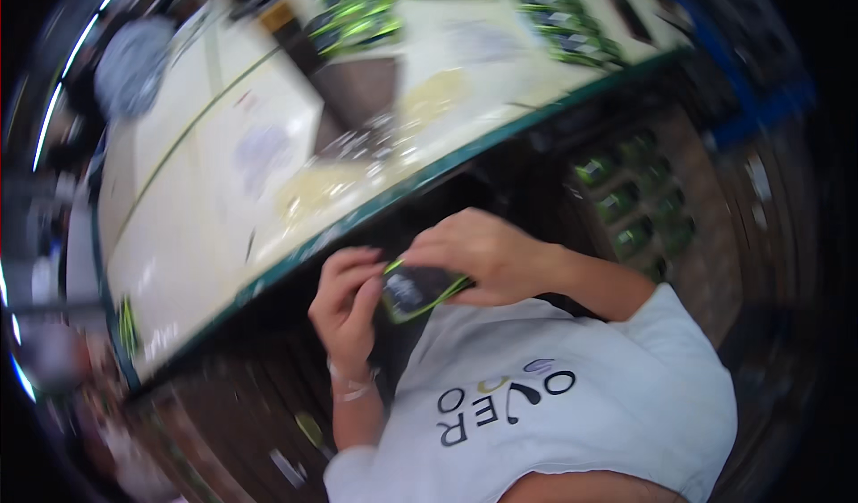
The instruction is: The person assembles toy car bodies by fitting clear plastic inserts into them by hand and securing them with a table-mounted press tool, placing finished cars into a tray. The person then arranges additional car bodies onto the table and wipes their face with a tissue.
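Below the green-edged pale surface [295,257], both hands, left hand [347,302] and right hand [478,255], grip one small black green-trimmed packet [416,290], while many similar packets [357,7] lie up top, seemingly unhandled yet.

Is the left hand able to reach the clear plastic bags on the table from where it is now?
Probably yes. The left hand is pinching the small dark packet with the right hand, just below the table edge. Nothing stands between it and the clear plastic bags, though it holds the packet.

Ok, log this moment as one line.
left hand: pinching small black green-edged packet | right hand: gripping same packet | behind: pale green-rimmed worktable, blurred
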`<state>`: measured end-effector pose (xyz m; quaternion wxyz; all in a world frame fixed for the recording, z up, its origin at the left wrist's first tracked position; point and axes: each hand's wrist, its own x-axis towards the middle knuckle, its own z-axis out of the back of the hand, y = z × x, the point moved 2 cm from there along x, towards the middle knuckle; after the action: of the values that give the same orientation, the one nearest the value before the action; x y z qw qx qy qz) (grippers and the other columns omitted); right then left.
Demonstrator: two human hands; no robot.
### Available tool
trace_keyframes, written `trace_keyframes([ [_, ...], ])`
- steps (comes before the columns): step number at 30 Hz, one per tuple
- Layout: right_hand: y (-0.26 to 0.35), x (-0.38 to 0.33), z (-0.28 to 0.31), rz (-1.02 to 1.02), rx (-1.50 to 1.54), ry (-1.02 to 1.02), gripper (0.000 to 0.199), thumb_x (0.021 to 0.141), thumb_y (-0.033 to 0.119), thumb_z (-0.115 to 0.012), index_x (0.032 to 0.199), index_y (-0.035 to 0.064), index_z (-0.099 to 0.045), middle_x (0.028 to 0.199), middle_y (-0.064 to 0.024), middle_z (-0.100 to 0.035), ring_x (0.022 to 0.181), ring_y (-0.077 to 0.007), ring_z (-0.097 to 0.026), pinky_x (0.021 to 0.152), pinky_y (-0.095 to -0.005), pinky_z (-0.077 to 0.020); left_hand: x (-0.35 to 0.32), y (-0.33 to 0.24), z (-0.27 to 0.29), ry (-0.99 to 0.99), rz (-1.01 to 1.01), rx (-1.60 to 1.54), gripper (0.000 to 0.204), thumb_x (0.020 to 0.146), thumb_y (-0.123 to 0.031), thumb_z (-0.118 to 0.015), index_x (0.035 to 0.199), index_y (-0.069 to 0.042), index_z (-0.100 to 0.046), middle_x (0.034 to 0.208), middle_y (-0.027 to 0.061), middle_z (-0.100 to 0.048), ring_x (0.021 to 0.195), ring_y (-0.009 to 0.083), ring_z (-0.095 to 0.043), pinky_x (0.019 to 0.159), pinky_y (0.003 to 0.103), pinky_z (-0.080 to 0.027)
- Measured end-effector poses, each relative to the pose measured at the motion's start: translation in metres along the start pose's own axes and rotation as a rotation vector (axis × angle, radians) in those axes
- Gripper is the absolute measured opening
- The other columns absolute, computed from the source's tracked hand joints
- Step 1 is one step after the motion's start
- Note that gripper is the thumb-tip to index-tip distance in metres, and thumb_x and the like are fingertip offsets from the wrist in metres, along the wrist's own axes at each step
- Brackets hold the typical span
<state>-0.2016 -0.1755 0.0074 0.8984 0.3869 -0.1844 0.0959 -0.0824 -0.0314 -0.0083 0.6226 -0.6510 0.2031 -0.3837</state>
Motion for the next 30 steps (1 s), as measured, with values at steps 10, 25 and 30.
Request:
trace_keyframes([
  [10,-0.076,-0.149,0.050,-0.927,0.917,-0.638,0.047,0.074,0.014,-0.059,0.116,0.0070,-0.039,0.097,-0.0090,-0.052,0.079,-0.0172,-0.056,0.062,-0.0280,-0.0481,-0.010,0.027,-0.007,-0.121,0.123,0.027,0.016,0.079,-0.005,-0.045,0.081,0.006,-0.055,0.086,0.0101,-0.055,0.077,0.0150,-0.049,0.070,0.024,-0.038],
  [25,-0.084,-0.518,0.083,-2.145,-0.868,-1.169,0.058,0.075,0.037,-0.051,0.124,0.0113,-0.032,0.121,-0.0159,-0.040,0.110,-0.0321,-0.040,0.090,-0.0404,-0.0323,0.007,0.023,-0.036,-0.062,0.214,0.027,0.014,0.077,-0.005,-0.048,0.078,0.006,-0.057,0.077,0.0080,-0.056,0.071,0.0134,-0.050,0.066,0.022,-0.039],
  [30,-0.098,-0.603,0.090,-1.899,-0.880,-1.007,0.044,0.078,0.035,-0.048,0.103,-0.0022,-0.052,0.105,-0.0194,-0.052,0.096,-0.0301,-0.051,0.081,-0.0372,-0.0396,0.017,0.020,-0.016,0.018,0.153,0.011,0.007,0.074,0.001,-0.053,0.077,0.003,-0.058,0.080,0.0080,-0.058,0.076,0.0138,-0.053,0.070,0.023,-0.040],
])
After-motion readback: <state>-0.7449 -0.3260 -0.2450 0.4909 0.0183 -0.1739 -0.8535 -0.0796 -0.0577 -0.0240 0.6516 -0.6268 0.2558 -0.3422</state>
